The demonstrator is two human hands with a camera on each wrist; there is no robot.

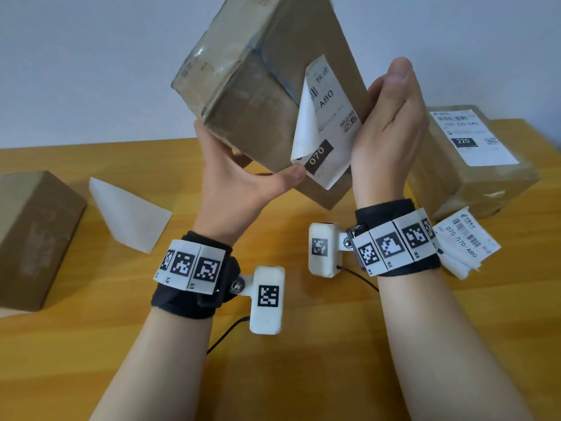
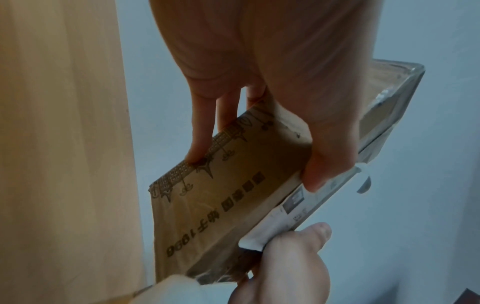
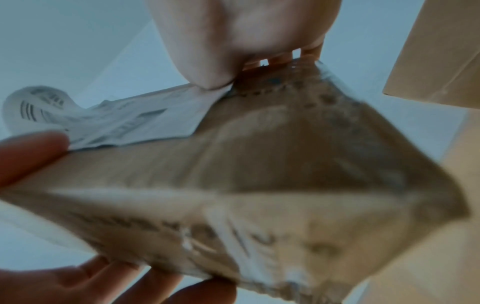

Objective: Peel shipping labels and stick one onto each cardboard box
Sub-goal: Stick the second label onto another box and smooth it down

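While the left hand gripped the lower near corner of the raised cardboard box, its thumb lay on the labelled face and its fingers were curled round the far side, as the left wrist view showed. The right hand clasped the opposite edge of the same box, thumb on the label side and fingers wrapped behind. Between the two hands the box was held tilted in the air, above the wooden surface and touching nothing on it. A white shipping label printed "070" and "A80" lay on the box's near face; its left edge curled away from the cardboard, showing the blank underside, and its lower corner overhung the box edge. On the surface to the right stood a second box, with a label marked "220" flat on its top face. Just in front of that box, beside the right wrist, lay a small stack of loose labels. A third box sat at the far left, and a blank white sheet lay between it and the left forearm.
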